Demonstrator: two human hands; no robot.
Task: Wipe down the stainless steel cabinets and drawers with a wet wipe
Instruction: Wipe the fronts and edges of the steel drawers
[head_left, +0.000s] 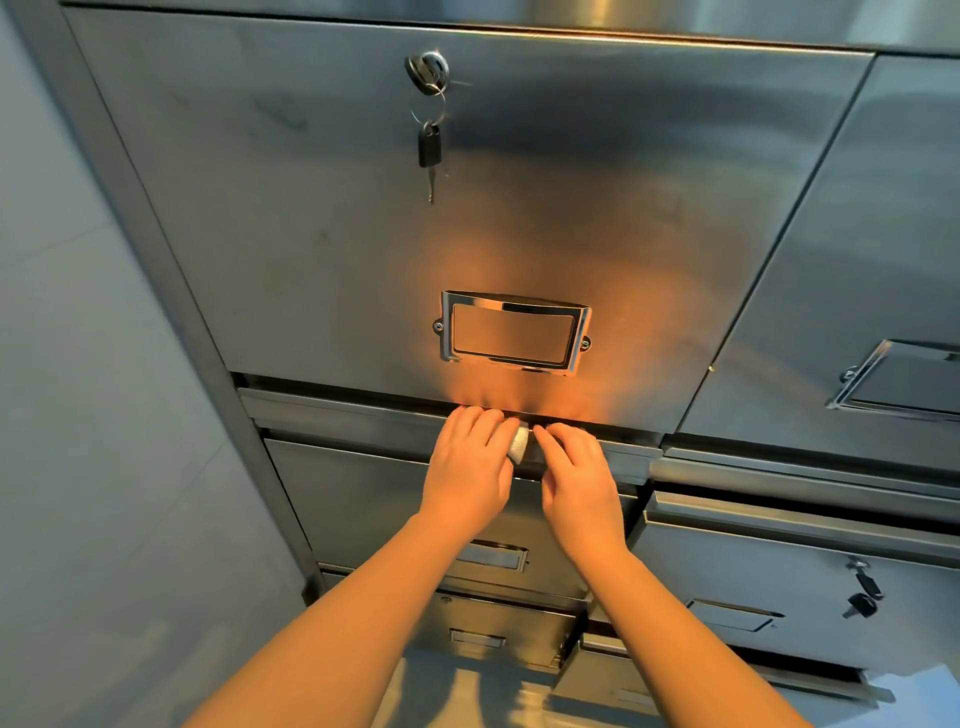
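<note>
The left hand (470, 462) and the right hand (579, 467) both pinch the small white wipe (519, 441) between them, at the lower edge of the cabinet door (363, 234). The wipe looks soft, light and damp; better to hold it bunched.

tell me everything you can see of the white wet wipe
The white wet wipe is a small, crumpled wad of soft cloth-like material, mostly hidden. It sits between the left hand and right hand, held against the stainless steel drawer edge below the large cabinet door. Only a narrow bunched strip shows between the fingers.
</note>
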